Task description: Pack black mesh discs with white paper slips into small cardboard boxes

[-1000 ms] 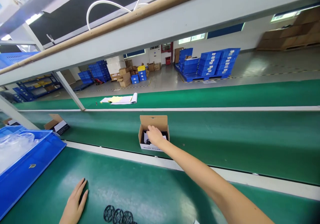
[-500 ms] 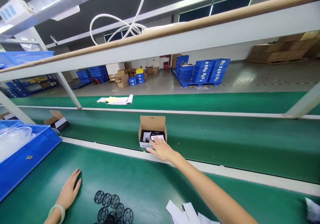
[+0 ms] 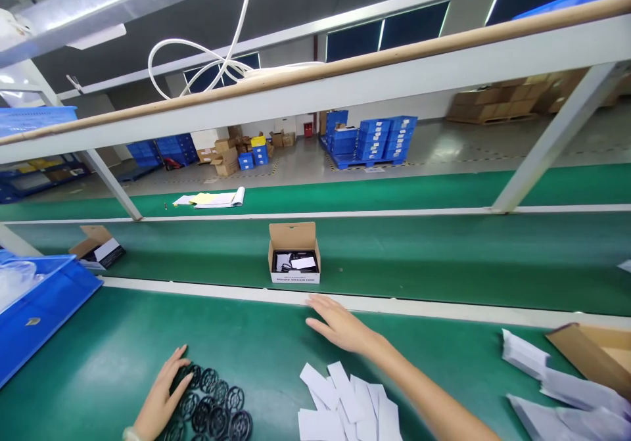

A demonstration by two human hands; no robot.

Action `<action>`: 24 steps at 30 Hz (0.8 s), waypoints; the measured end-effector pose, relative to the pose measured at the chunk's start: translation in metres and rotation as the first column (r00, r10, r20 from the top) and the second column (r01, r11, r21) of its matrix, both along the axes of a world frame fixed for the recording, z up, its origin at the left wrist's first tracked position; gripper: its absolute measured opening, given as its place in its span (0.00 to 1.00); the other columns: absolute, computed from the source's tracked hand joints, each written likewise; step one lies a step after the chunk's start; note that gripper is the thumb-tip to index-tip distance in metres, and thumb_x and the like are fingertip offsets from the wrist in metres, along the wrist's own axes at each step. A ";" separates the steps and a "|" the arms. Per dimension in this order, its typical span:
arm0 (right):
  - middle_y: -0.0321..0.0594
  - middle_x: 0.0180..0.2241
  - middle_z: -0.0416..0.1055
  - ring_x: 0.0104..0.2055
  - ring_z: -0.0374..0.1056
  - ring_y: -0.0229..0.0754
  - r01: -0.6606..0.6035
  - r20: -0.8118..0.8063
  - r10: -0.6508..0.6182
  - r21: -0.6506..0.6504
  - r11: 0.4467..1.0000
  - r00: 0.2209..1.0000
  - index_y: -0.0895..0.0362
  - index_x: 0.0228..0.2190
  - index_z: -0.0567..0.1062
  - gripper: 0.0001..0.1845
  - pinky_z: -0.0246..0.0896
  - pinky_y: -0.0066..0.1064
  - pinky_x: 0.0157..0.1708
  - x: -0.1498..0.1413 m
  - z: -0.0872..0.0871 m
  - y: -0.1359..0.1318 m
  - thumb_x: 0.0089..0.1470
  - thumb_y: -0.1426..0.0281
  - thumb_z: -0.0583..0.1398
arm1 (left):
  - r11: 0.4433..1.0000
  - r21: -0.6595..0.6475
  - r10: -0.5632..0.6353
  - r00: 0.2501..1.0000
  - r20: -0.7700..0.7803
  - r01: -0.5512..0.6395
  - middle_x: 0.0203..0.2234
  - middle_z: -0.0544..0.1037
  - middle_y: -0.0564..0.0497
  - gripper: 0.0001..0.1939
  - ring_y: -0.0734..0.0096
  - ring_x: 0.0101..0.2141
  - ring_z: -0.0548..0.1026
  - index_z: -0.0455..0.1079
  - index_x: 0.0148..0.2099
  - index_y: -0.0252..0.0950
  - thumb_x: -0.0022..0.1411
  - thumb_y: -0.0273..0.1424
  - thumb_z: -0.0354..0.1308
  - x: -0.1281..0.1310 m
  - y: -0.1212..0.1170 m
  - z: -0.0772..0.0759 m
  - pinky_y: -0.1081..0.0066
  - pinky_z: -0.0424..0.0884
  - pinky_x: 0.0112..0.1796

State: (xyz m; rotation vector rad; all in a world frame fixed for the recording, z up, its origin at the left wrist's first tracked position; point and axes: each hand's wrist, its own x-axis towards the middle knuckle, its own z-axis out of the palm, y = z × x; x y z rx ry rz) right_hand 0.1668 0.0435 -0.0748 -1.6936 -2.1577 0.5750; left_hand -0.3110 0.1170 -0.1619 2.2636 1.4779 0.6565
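My left hand (image 3: 162,392) rests at the left edge of a cluster of black spoked round pieces (image 3: 217,421); its fingers are stretched with the thumb apart, and whether it grips a piece cannot be made out. My right hand (image 3: 340,323) is open and holds nothing, over the green table near the white rail. Just beyond it, on the belt, stands an open cardboard box (image 3: 296,277) with its lid up, with a white card (image 3: 303,263) and black items inside. Below my right forearm lies a loose pile of white cards (image 3: 352,405).
A blue bin (image 3: 44,309) with clear plastic bags stands at the left. Another open box (image 3: 98,247) sits on the belt at left. On the right lie white wrapped packets (image 3: 566,382) and a brown carton (image 3: 596,355). A shelf beam (image 3: 345,89) crosses above.
My right hand has drawn back from the open box toward me. My left hand has moved right to the black round pieces. The view has turned to the right.
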 end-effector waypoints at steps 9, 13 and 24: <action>0.59 0.53 0.65 0.62 0.53 0.55 0.190 0.029 -0.197 0.156 0.969 0.980 0.69 0.53 0.68 0.26 0.48 0.49 0.60 -0.011 0.013 0.129 0.71 0.59 0.48 | 0.996 0.009 0.083 0.993 0.082 -0.084 0.55 0.72 0.41 0.22 0.47 0.56 0.68 0.75 0.38 0.42 0.59 0.52 0.49 0.005 -0.002 0.004 0.46 0.64 0.55; 0.54 0.48 0.71 0.58 0.58 0.56 0.225 0.062 -0.235 0.136 0.965 0.970 0.66 0.48 0.72 0.23 0.49 0.54 0.59 0.002 0.012 0.139 0.70 0.59 0.50 | 0.995 -0.029 0.099 0.987 0.129 -0.096 0.53 0.74 0.44 0.24 0.46 0.56 0.67 0.76 0.33 0.44 0.56 0.56 0.50 0.005 0.001 0.005 0.45 0.63 0.56; 0.52 0.54 0.66 0.56 0.60 0.52 0.124 0.029 -0.125 0.035 0.992 0.992 0.65 0.54 0.69 0.22 0.54 0.43 0.58 0.037 -0.011 -0.036 0.63 0.66 0.53 | 0.902 -0.361 0.425 0.635 0.646 -0.236 0.39 0.81 0.47 0.21 0.51 0.46 0.75 0.73 0.36 0.40 0.48 0.51 0.63 0.004 0.003 0.022 0.46 0.67 0.54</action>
